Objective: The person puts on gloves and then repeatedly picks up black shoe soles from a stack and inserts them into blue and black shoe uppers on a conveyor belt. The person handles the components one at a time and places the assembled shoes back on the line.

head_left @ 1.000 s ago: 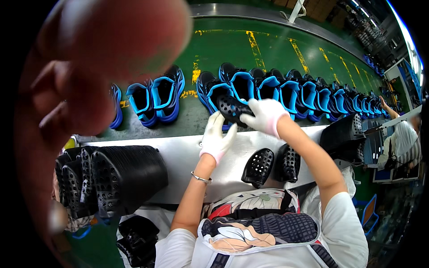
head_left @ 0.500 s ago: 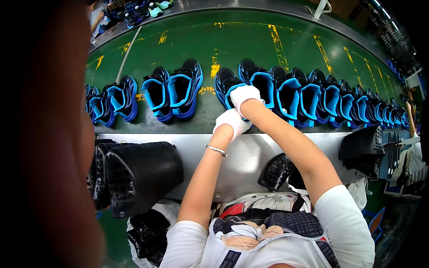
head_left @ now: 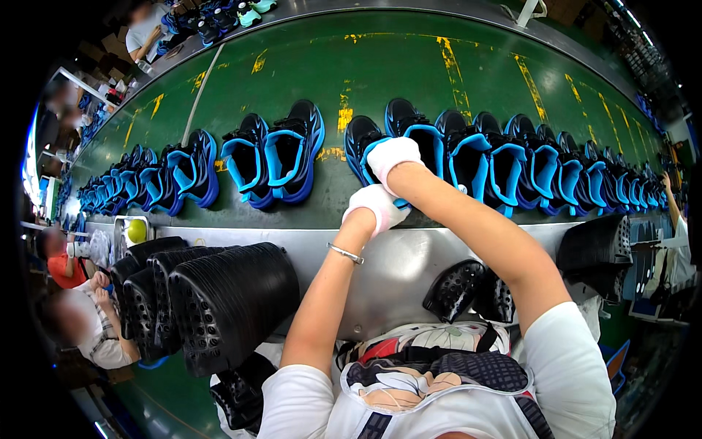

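My right hand point(head_left: 393, 156), in a white glove, reaches down over the opening of a black-and-blue sneaker point(head_left: 358, 136); its fingers are hidden in or behind the collar. At the heel of the same sneaker, my left hand point(head_left: 376, 205), also gloved in white, is closed round the back edge, with its fingertips mostly out of sight. The sneaker stands toe away from me on the green belt. Another sneaker point(head_left: 401, 115) stands close on its right, partly covered by my right hand.
Sneakers line the belt point(head_left: 292, 80) on both sides, including a pair point(head_left: 301, 139) to the left. Stacks of black moulded pieces point(head_left: 227, 293) stand on the metal ledge point(head_left: 395, 256) at left; loose black pieces point(head_left: 455, 287) lie at right. Other people point(head_left: 91, 322) sit at far left.
The large dark blur that covered the left side is gone, showing more shoes and people there. Both hands stay at the same sneaker, with the right hand slightly lower over its opening.
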Tool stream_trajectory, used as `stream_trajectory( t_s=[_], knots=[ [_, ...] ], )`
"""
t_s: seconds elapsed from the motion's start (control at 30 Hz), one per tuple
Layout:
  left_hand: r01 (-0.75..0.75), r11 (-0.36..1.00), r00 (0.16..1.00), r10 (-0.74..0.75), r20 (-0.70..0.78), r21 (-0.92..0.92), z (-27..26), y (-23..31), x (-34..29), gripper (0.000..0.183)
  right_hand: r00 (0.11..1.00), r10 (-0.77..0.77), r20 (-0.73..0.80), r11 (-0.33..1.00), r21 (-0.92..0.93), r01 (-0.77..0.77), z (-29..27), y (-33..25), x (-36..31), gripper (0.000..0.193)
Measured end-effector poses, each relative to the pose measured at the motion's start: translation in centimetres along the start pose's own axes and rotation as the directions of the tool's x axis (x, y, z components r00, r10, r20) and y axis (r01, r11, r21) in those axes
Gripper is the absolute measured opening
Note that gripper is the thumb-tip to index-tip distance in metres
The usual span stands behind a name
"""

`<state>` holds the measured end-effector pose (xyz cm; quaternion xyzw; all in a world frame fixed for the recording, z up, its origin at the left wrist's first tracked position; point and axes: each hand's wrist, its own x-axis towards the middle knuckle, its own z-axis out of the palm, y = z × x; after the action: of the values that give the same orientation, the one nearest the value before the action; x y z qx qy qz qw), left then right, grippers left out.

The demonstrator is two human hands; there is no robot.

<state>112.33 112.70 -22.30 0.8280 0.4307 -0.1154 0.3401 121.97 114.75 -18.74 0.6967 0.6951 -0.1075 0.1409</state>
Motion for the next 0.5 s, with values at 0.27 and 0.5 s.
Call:
stream_trajectory(
  t_s=[0.27,0.5],
  knots=[
    [0.022,0.994,0.999,-0.026,0.038,0.112,-0.3,1.0,0.0,0.056,0.997,-0.052,-0.062,0.978,0.197,0.063,0.2,1.4,-2.3,0.027],
    [-0.005,0.999,0.998,0.003,0.058,0.035,-0.6,1.4,-0.8,0.043,0.974,-0.035,-0.224,0.895,0.426,0.130,0.5,6.6,-16.4,0.031]
  ],
)
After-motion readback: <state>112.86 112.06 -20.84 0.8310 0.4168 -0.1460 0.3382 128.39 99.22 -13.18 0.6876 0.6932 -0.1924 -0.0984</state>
